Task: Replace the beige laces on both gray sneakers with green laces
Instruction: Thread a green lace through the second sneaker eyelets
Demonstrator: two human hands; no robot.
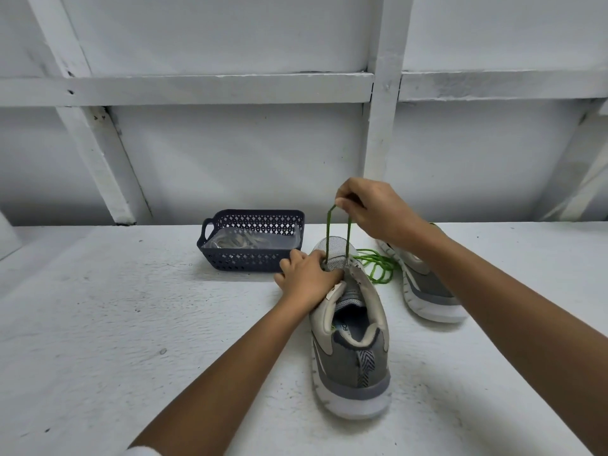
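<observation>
"Rough white-painted table (131, 324), plain white wall (230, 159) crossed by painted beams (197, 88) behind it. Does any of that bother you?"

"Not much. The top looks gritty, so the near gray sneaker (352, 357) shouldn't slide. My left hand (307, 274) grips its forefoot, fingers curled in by the eyelets, and the heel points toward me."

"And your right?"

"My right hand (371, 209) is raised above the toe, pinching the green lace (329, 225). Two strands run down from it to the front eyelets. The loose green tangle (378, 268) lies between this shoe and the second sneaker (427, 287), which sits under my right forearm."

"So what could go wrong?"

"If I pull unevenly, I'd judge one end comes out short. The tangle could knot, or catch the other shoe and drag it. The beige laces (237, 241) are in the dark basket (250, 260) beside my left hand, out of the way."
</observation>
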